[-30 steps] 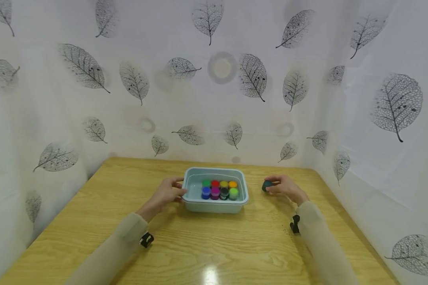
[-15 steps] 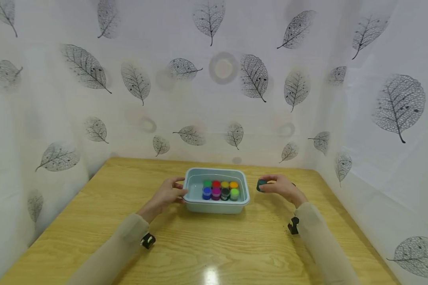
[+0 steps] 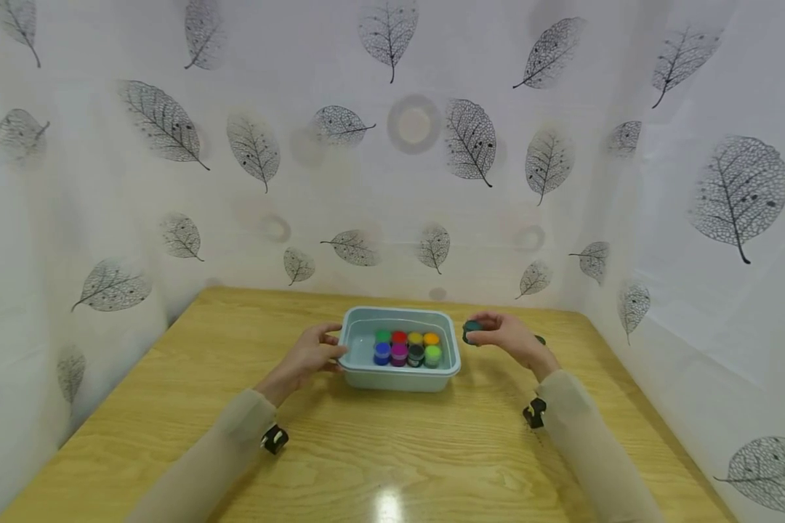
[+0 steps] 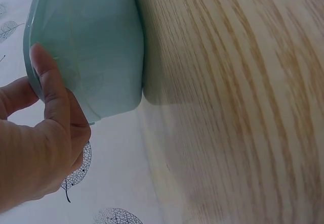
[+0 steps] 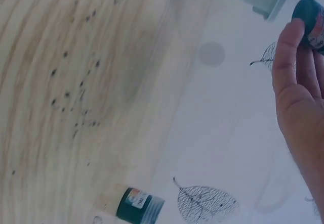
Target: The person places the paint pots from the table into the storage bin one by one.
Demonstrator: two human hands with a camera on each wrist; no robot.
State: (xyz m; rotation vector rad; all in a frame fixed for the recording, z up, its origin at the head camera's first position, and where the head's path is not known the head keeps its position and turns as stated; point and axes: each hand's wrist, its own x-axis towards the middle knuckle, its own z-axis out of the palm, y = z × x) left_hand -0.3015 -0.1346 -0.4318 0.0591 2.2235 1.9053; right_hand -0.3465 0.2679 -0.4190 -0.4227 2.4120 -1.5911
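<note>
A pale blue-green plastic basin [image 3: 395,382] stands mid-table, holding several small paint jars in two rows at its right side, among them a blue jar [image 3: 382,354] and a red jar [image 3: 400,338]. My left hand [image 3: 303,358] grips the basin's left rim; in the left wrist view, thumb and fingers pinch the basin wall [image 4: 101,47]. Just right of the basin, my right hand [image 3: 514,341] holds a dark green paint jar [image 3: 472,333] between thumb and fingers, above the table. The right wrist view shows this jar's dark lid [image 5: 305,12] and part of its label.
Another dark green jar [image 5: 135,206] lies on its side on the table, partly hidden behind my right hand in the head view. Dark specks [image 5: 67,94] dot the wooden table [image 3: 379,436] at right. A leaf-patterned curtain [image 3: 340,181] surrounds the table's back and sides.
My right hand has lifted the dark green jar and carried it left toward the basin, uncovering the other dark green jar behind. My left hand keeps its grip on the rim.
</note>
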